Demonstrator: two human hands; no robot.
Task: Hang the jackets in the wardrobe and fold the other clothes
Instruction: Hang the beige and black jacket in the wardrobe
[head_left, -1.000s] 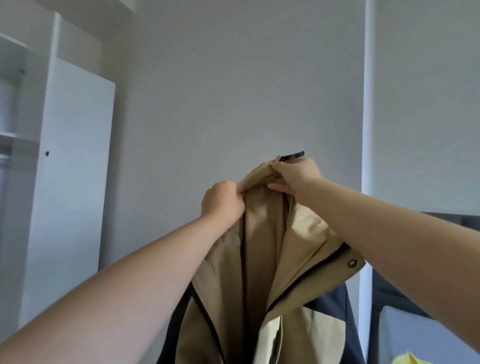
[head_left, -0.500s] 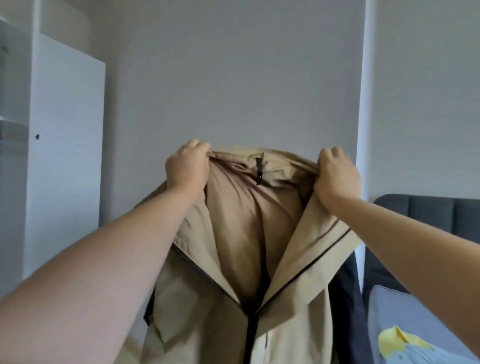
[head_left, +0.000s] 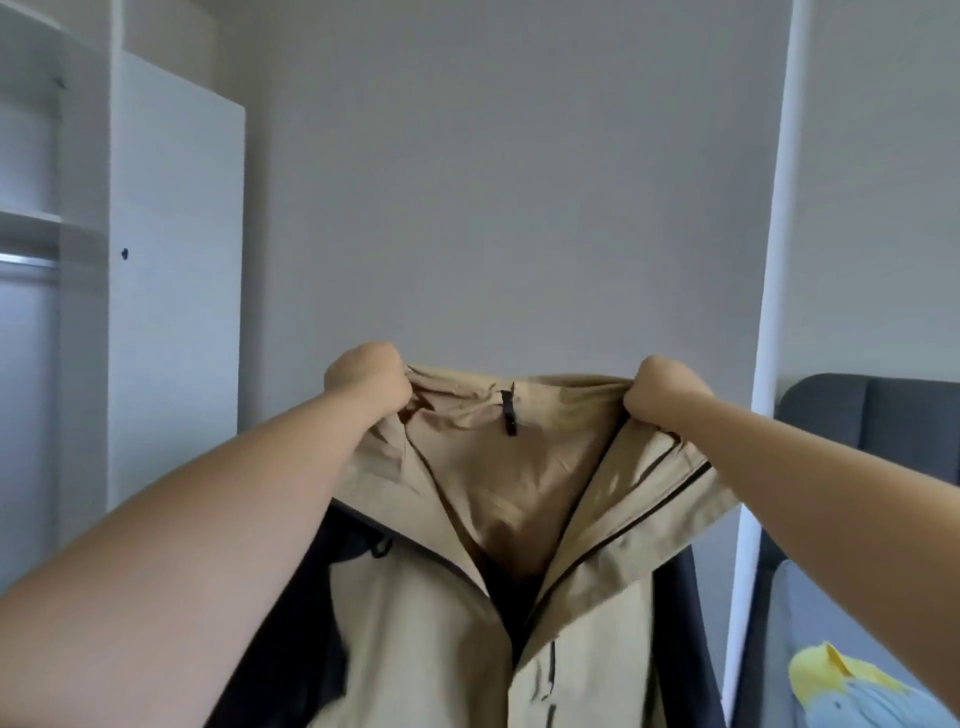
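Head view: we hold the beige jacket (head_left: 519, 519) up before us, our left hand (head_left: 366, 382) clenched on one end of its collar and our right hand (head_left: 662, 392) on the other. A black hanging loop (head_left: 509, 413) sits between the hands. The open white wardrobe (head_left: 156, 286) stands beyond our left hand.

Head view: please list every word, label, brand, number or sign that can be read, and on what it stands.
None can be read.
The jacket shows no print; its black hanging loop bears no visible lettering.
The wardrobe is plain white.
The yellow and blue cloth shows no lettering.
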